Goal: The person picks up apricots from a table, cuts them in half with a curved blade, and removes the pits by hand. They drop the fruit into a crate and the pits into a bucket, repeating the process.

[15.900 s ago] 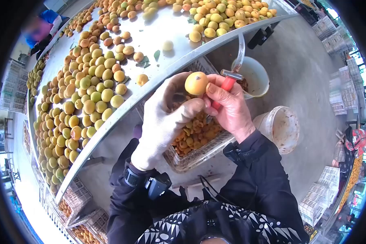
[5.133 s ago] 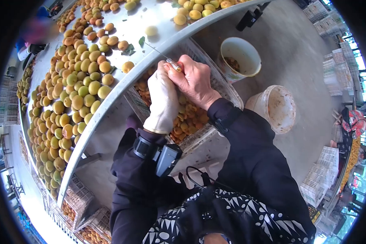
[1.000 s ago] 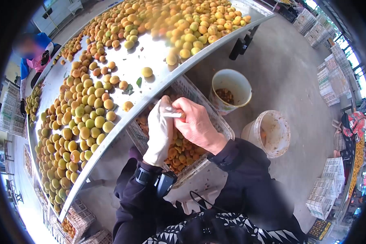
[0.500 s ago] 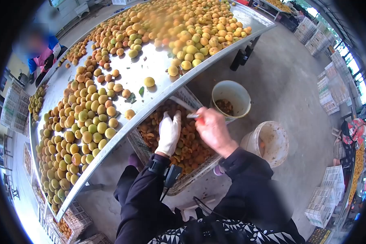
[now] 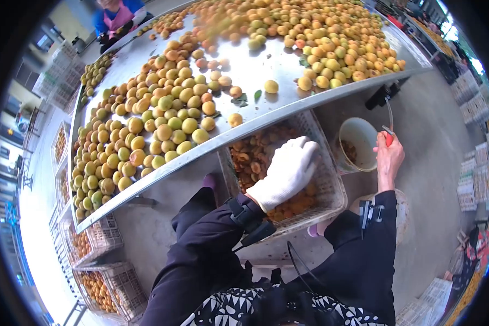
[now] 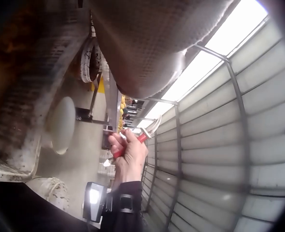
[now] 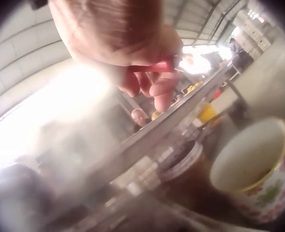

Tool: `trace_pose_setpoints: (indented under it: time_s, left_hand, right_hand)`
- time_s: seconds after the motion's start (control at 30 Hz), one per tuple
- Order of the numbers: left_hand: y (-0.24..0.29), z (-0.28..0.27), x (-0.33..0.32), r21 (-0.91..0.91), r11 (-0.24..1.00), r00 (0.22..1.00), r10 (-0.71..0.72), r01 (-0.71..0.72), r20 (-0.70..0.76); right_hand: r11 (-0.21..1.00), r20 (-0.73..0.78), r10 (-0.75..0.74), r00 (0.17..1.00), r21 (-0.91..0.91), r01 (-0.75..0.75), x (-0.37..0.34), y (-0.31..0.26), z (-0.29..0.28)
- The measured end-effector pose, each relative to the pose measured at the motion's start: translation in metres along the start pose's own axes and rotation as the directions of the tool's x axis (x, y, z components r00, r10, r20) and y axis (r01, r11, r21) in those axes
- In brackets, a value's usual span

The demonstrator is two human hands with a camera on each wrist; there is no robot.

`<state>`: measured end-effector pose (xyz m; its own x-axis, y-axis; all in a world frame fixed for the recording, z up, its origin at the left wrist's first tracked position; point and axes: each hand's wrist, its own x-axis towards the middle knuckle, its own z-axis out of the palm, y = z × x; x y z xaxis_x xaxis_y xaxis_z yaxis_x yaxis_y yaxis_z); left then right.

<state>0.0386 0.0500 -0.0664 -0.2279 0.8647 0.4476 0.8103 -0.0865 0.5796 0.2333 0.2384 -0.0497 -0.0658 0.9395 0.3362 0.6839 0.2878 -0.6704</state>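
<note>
My left hand (image 5: 288, 173), in a white glove, hovers palm down over a plastic crate (image 5: 336, 190) of halved apricots (image 5: 250, 163); its fingertips are partly hidden. My bare right hand (image 5: 388, 160) is out to the right and grips the red handle of a knife (image 5: 389, 139). The knife's metal crosspiece and curved pale blade point away from me. In the left wrist view, the fingers of the right hand (image 6: 130, 154) are curled round the red handle, while the glove fills the top. Whole apricots (image 5: 168, 117) lie spread on the metal table (image 5: 280, 60).
The table's raised edge (image 5: 201, 156) runs above the crate. Beside the crate stands a flowered bucket (image 5: 358, 130) with scraps inside; another bucket (image 5: 401, 214) is behind my right forearm. Filled crates (image 5: 100, 288) stand lower left. A person (image 5: 119, 19) is across the table.
Earlier both hands met over the crate around an apricot and the knife. Since then they parted, and the right hand swung out right with the knife. The view has also turned left.
</note>
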Motion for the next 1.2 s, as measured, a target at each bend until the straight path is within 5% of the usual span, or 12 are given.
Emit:
trace_pose_setpoints:
  time_s: [0.03, 0.27, 0.53, 0.67, 0.93, 1.2]
  left_hand:
    - [0.002, -0.007, 0.002, 0.031, 0.999, 1.000, 0.024, -0.024, -0.009]
    - [-0.021, -0.046, 0.017, 0.145, 0.989, 0.973, 0.053, -0.020, -0.226]
    - [-0.057, -0.086, 0.027, 0.327, 0.940, 0.927, 0.032, 0.099, -0.372]
    - [-0.107, -0.119, 0.026, 0.510, 0.786, 0.901, -0.130, 0.348, -0.414]
    - [-0.154, -0.124, 0.023, 0.663, 0.665, 0.939, -0.243, 0.344, -0.243]
    - [-0.152, -0.126, 0.025, 0.613, 0.689, 0.907, -0.166, 0.387, -0.387]
  right_hand:
    - [0.976, 0.108, 0.112, 0.988, 0.177, -0.130, -0.009, -0.017, 0.001]
    - [0.899, 0.338, 0.047, 0.940, 0.397, -0.187, -0.047, -0.067, 0.026]
    - [0.894, 0.452, -0.047, 0.891, 0.417, -0.164, -0.075, -0.092, 0.040]
    - [0.846, 0.526, -0.059, 0.849, 0.478, -0.237, -0.084, -0.095, 0.044]
    - [0.844, 0.549, -0.096, 0.830, 0.488, -0.225, -0.089, -0.095, 0.040]
    - [0.847, 0.573, -0.113, 0.812, 0.482, -0.223, -0.091, -0.094, 0.039]
